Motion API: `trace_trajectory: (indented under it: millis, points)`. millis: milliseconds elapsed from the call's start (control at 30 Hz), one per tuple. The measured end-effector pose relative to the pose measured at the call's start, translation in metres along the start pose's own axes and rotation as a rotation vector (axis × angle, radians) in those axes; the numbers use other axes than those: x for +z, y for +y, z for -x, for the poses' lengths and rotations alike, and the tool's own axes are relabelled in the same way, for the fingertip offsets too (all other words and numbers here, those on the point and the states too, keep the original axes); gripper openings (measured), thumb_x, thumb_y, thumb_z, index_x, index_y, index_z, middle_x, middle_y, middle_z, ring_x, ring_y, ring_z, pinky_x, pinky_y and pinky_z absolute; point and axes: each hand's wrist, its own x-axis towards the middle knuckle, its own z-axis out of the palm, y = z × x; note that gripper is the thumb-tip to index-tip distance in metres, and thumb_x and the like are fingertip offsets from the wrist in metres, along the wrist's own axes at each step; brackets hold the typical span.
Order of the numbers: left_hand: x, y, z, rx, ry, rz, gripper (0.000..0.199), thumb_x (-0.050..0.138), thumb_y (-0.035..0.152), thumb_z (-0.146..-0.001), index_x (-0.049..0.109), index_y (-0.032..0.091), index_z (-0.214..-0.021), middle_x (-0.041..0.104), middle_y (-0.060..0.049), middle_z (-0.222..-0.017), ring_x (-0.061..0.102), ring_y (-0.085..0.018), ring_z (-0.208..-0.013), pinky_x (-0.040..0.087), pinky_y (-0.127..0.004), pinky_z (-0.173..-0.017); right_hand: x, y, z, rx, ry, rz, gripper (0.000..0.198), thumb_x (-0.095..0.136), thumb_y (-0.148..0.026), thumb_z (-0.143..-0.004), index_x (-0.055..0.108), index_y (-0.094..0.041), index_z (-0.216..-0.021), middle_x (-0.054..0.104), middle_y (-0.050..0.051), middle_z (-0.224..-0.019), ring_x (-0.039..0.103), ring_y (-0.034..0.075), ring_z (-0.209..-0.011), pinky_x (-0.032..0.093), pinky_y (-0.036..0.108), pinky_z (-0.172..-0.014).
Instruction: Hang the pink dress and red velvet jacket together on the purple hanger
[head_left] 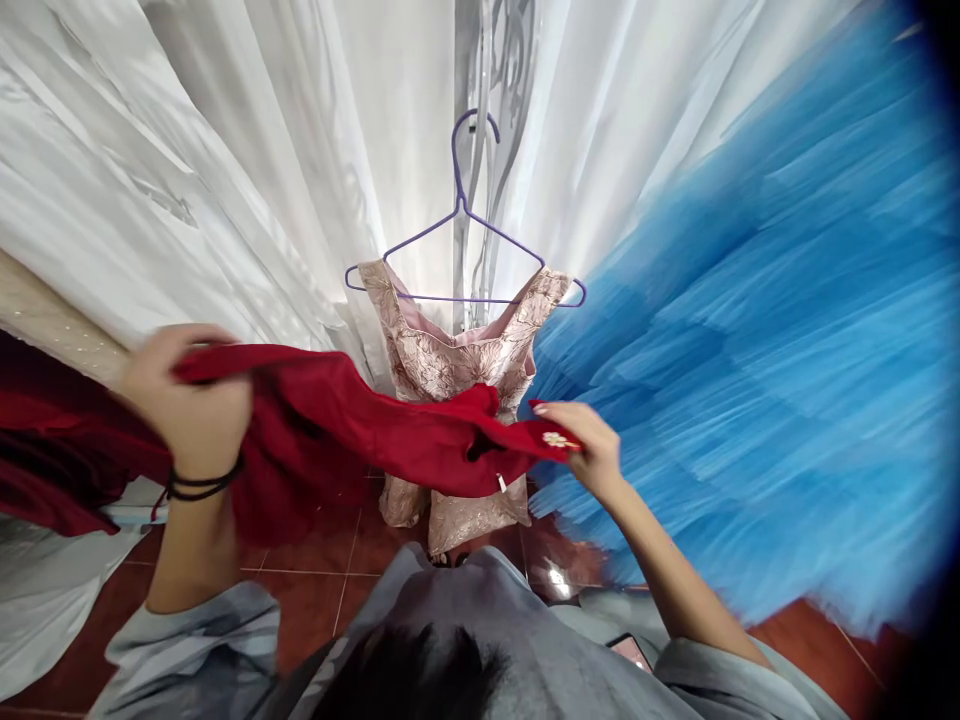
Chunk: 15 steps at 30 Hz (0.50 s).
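Note:
A red garment (390, 440) stretches between my two hands in front of my body. My left hand (187, 390), blurred by motion and with black bands at its wrist, grips one end of it. The other end is pinched in my right hand (592, 445), beside a small white flower decoration (555, 440) on the cloth. A small white tag (502, 483) shows at the garment's lower edge. Behind it hangs a pale pink floral dress (450, 368) on a purple hanger (463, 205); the red cloth hides the dress's middle.
White draped fabric (405, 100) fills the back. A large blue tulle skirt (750, 350) takes up the right side. Dark red cloth (60, 430) lies at the far left. Below are red floor tiles (307, 610), and a phone (630, 652) is near my right side.

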Motion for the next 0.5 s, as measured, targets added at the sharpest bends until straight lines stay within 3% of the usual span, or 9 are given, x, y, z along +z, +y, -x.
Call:
trace_trajectory:
  millis: [100, 167, 233, 300, 400, 433, 500]
  points:
    - [0.02, -0.007, -0.004, -0.045, -0.108, 0.011, 0.005, 0.056, 0.023, -0.06, 0.058, 0.018, -0.061, 0.053, 0.003, -0.056, 0.052, -0.014, -0.061, 0.041, -0.022, -0.057, 0.021, -0.002, 0.011, 0.059, -0.559, 0.018, 0.046, 0.046, -0.024, -0.08, 0.069, -0.02, -0.119, 0.073, 0.005, -0.082, 0.067, 0.02, -0.074, 0.05, 0.031, -0.074]
    - [0.033, -0.013, -0.011, -0.072, -0.212, 0.025, 0.006, 0.055, 0.024, -0.057, 0.055, 0.018, -0.057, 0.052, 0.003, -0.055, 0.05, -0.013, -0.059, 0.039, -0.022, -0.056, 0.037, -0.001, 0.022, 0.076, -0.791, 0.184, 0.058, 0.058, -0.033, -0.08, 0.06, -0.016, -0.136, 0.071, 0.005, -0.076, 0.065, 0.021, -0.069, 0.047, 0.029, -0.068]
    - [0.04, -0.02, -0.018, -0.099, -0.297, 0.056, 0.008, 0.055, 0.025, -0.054, 0.053, 0.018, -0.054, 0.051, 0.003, -0.054, 0.047, -0.012, -0.057, 0.036, -0.022, -0.055, 0.049, 0.003, 0.03, 0.07, -0.939, 0.411, 0.057, 0.066, -0.034, -0.079, 0.062, -0.016, -0.133, 0.072, 0.008, -0.078, 0.067, 0.024, -0.073, 0.046, 0.03, -0.068]
    - [0.039, -0.024, -0.022, -0.128, -0.362, 0.09, 0.01, 0.057, 0.026, -0.053, 0.051, 0.018, -0.053, 0.049, 0.004, -0.053, 0.043, -0.011, -0.055, 0.034, -0.022, -0.054, 0.051, 0.011, 0.031, 0.078, -0.979, 0.567, 0.031, 0.059, -0.023, -0.085, 0.073, -0.017, -0.113, 0.073, 0.012, -0.087, 0.069, 0.026, -0.081, 0.049, 0.031, -0.073]
    - [0.035, -0.022, -0.019, -0.198, -0.477, 0.181, 0.015, 0.063, 0.024, -0.053, 0.049, 0.018, -0.054, 0.046, 0.004, -0.053, 0.041, -0.01, -0.054, 0.032, -0.022, -0.053, 0.049, 0.027, 0.025, 0.127, -0.853, 0.608, 0.029, 0.046, -0.004, -0.082, 0.074, -0.013, -0.082, 0.07, 0.017, -0.105, 0.068, 0.025, -0.099, 0.05, 0.033, -0.091]
    - [0.036, -0.019, -0.016, -0.247, -0.532, 0.246, 0.016, 0.064, 0.023, -0.053, 0.049, 0.018, -0.055, 0.046, 0.004, -0.053, 0.041, -0.01, -0.054, 0.032, -0.022, -0.053, 0.051, 0.032, 0.025, 0.153, -0.768, 0.593, 0.03, 0.046, -0.001, -0.078, 0.074, -0.011, -0.082, 0.067, 0.02, -0.117, 0.066, 0.026, -0.106, 0.049, 0.035, -0.097]
    - [0.042, -0.008, -0.008, -0.386, -0.63, 0.422, 0.018, 0.065, 0.021, -0.052, 0.049, 0.018, -0.059, 0.047, 0.004, -0.055, 0.041, -0.01, -0.052, 0.032, -0.022, -0.051, 0.067, 0.034, 0.029, 0.184, -0.591, 0.508, 0.039, 0.048, 0.003, -0.07, 0.072, -0.005, -0.099, 0.053, 0.025, -0.139, 0.06, 0.029, -0.12, 0.045, 0.039, -0.106]
